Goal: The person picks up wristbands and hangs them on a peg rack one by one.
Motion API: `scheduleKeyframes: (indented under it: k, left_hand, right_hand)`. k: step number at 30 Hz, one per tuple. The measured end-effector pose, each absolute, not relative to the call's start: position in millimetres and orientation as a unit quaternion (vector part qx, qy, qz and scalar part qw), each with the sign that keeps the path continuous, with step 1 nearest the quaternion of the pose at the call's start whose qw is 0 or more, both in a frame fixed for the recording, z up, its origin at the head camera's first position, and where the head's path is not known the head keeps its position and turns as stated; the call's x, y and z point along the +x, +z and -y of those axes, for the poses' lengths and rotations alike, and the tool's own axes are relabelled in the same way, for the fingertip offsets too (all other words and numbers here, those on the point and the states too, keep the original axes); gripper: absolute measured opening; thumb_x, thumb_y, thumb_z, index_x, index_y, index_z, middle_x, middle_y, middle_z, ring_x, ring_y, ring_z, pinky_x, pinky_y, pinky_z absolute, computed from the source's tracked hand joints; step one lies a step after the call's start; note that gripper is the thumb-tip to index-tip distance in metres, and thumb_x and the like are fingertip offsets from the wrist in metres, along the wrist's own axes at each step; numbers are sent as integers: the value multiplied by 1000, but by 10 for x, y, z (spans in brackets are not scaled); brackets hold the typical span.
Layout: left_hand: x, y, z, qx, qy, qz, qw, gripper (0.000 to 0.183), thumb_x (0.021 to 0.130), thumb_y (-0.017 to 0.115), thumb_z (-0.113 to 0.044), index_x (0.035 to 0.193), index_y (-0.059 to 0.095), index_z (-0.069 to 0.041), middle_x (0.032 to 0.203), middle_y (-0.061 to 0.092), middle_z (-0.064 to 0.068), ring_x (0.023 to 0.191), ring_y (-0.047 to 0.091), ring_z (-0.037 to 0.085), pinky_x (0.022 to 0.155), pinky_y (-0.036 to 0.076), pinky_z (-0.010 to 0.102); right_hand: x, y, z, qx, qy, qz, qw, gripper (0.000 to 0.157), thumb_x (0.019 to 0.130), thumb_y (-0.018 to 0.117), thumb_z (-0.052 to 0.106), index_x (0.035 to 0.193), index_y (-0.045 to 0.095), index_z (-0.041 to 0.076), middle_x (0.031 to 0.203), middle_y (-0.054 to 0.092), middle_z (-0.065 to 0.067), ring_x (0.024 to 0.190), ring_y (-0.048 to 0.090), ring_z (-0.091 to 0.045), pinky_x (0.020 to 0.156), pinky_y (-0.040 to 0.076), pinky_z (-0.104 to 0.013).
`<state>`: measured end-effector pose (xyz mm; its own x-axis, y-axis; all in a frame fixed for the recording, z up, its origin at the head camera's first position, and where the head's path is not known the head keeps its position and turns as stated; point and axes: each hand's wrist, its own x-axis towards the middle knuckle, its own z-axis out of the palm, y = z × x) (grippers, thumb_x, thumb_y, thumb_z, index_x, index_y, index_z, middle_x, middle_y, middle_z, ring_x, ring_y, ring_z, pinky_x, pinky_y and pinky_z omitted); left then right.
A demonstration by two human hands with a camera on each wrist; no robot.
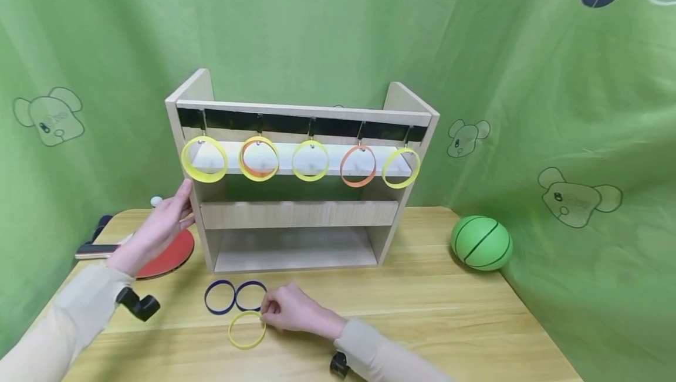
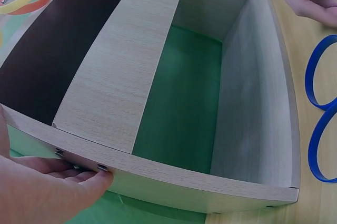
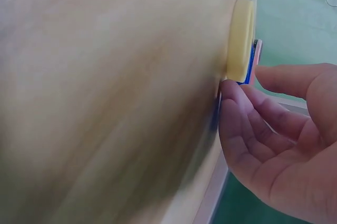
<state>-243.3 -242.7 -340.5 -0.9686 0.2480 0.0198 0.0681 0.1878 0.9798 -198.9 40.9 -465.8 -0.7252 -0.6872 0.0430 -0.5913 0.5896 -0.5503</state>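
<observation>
A yellow ring (image 1: 247,330) lies on the table in front of a pale wooden shelf unit (image 1: 300,216). My right hand (image 1: 296,308) is at its upper right edge, fingertips touching or very near it. In the right wrist view, bent fingers meet the yellow ring's end (image 3: 240,42), and a small gap shows between thumb and ring. My left hand (image 1: 168,217) rests on the outside of the unit's left side panel (image 2: 158,174), fingertips against the wood. Two blue rings (image 1: 219,297) lie side by side just beyond the yellow one.
Yellow and orange rings (image 1: 358,166) hang from hooks on the unit's black strip (image 1: 285,122). A red table tennis paddle (image 1: 171,256) lies at left, near a white ball (image 1: 156,200). At right sits a green ball (image 1: 481,243). Green curtains surround the table.
</observation>
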Motion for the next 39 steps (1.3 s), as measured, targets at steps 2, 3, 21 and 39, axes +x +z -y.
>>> scheduleKeyframes:
  k: [2,3,21,39]
  left_hand:
    - [-2432,-3405,2426,104,630,-767,71,92,99,18,-68,157,-7,-1,165,-10,20,153,-3,41,126,8,59]
    - [-2431,-3406,2426,104,630,-766,71,92,99,19,-68,157,-7,-1,165,-10,20,153,-3,41,126,8,59]
    - [-2431,-3415,2423,105,633,-764,70,92,99,18,-67,157,-7,-1,165,-9,20,154,-3,41,126,8,59]
    - [-2440,-3406,2432,100,630,-766,74,93,99,19,-68,156,-9,0,165,-12,20,153,-4,42,126,8,58]
  right_hand:
    - [-1994,-4670,-397,-355,-269,-891,88,3,86,75,10,88,74,9,74,72,2,52,48,10,55,49,-2]
    - [-1994,-4676,-392,-354,-264,-893,87,3,85,76,11,87,73,10,74,72,2,53,48,10,55,48,-2]
    - [-1963,-4652,-365,-379,-229,-895,51,8,84,71,1,86,72,9,77,71,2,63,50,9,59,45,2]
    - [-1892,-4459,-404,-429,-256,-864,68,10,86,74,4,96,73,5,86,76,-2,69,59,9,64,48,3]
